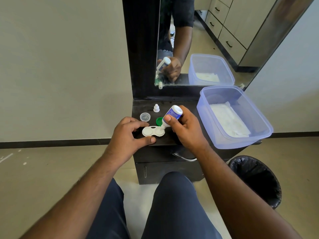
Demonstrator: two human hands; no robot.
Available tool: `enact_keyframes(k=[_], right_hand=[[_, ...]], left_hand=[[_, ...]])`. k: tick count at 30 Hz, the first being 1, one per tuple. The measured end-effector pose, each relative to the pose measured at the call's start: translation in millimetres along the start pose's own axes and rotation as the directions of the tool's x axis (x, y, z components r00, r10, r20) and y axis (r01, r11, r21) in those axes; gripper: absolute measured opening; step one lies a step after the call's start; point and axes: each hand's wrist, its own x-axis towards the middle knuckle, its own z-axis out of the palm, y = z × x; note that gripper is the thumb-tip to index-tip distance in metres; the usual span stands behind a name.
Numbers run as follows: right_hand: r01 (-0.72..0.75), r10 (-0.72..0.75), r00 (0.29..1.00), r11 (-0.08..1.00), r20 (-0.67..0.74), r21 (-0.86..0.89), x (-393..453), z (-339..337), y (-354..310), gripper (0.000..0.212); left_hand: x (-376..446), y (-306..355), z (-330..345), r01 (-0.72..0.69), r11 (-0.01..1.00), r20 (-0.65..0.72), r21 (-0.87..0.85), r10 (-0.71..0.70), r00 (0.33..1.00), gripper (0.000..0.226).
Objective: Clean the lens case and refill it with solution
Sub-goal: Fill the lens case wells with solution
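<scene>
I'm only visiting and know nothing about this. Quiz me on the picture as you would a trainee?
1. True or false: the solution bottle is tipped nozzle-down over the lens case.
2. The right hand grips: A the bottle; B the case.
3. Fill in: the loose cap just behind the case is ____ in colour.
Key: 1 true; 2 A; 3 green.

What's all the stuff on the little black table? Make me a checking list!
Surface: black cabinet top.
Job's things: white lens case, both wells uncapped; solution bottle tipped nozzle-down over its right well; green cap, clear cap, white nozzle cap behind.
Clutter: plastic tub holding white tissue.
Grippers: left hand curls round the case; right hand grips the bottle.
Cables: nothing seen.
Surroundings: mirror, black-lined bin.
</scene>
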Motion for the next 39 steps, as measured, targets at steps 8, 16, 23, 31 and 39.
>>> enact_keyframes(k=[8, 16, 23, 31, 39], right_hand=[[-0.001, 0.006, 0.999, 0.996, -0.045, 0.095, -2.7, 0.1, 1.1, 0.018], [-0.017, 0.021, 0.999, 0.996, -0.044, 0.086, -2.2, 0.5, 1.9, 0.015], [-0.021, 0.022, 0.999, 0.999, -0.023, 0.041, -1.8, 0.9, 2.6, 0.021], [-0.03, 0.03, 0.999, 0.999, -0.031, 0.017, -1.2, 0.4, 3.1, 0.024], [-0.018, 0.021, 0.999, 0.998, -0.046, 0.062, -1.5, -0.6, 0.2, 0.019]], left_hand=[[-0.1, 0.5, -1.3, 0.005, 1.0, 0.003, -0.005, -0.005, 1.0, 0.05], [0.0, 0.0, -0.4, 0.005, 1.0, -0.004, -0.017, -0.005, 1.0, 0.05], [0.1, -1.6, 0.1, 0.004, 1.0, -0.004, -0.019, -0.004, 1.0, 0.051], [-0.1, -2.0, 0.3, 0.009, 1.0, -0.005, -0.011, -0.009, 1.0, 0.051], [-0.8, -0.8, -0.2, 0.019, 1.0, -0.003, -0.011, -0.019, 1.0, 0.052]])
